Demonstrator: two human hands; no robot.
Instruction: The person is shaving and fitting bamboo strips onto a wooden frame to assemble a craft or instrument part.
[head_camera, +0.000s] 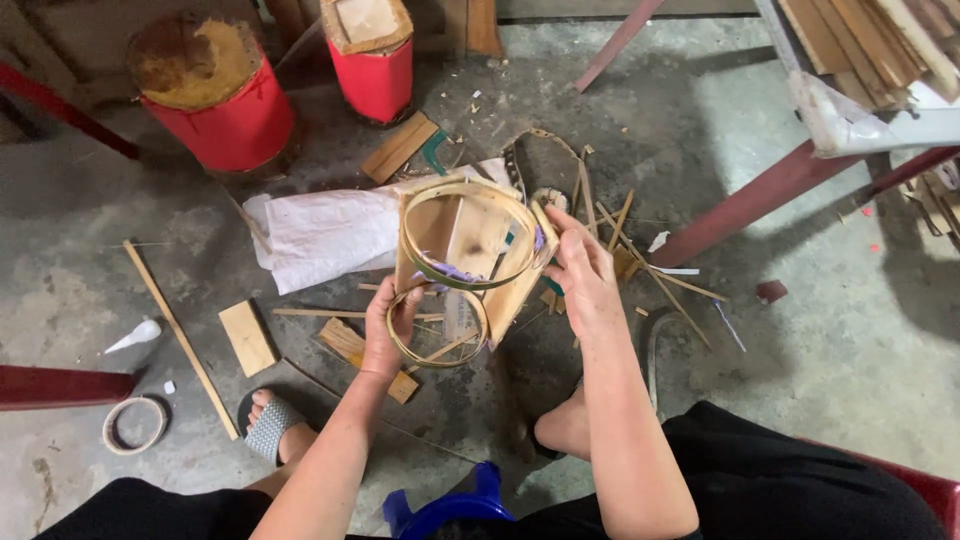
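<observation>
Two hands: both are on one pale bent-wood cylinder frame (470, 255), held up in mid-scene above the grey concrete floor (800, 340).
Left hand (385, 335): fingers curled shut around the near, lower edge of the frame, where a thin loose bamboo hoop (437, 340) hangs at its mouth.
Right hand (583, 275): half open, palm and fingers laid flat against the frame's right wall, thumb toward the rim; it steadies more than it clamps.
Step in hand: by my reading, a ring is being seated in the frame; a dark green band (470, 283) already runs inside the near rim, with a scrap of purple tape (445, 270) beside it.
Next move: likely calls for firm left-hand pressure on the hoop while the right hand turns the frame a little at a time.
Edges: the frame's rim is thin, and split bamboo strips (640, 250) lie scattered just right of the hands.
Open room: the floor to the right is barest; to the far left stand two red drums (225, 95), with a white sack (320, 230) just behind the frame; a roll of tape (135, 425) lies near left.
</observation>
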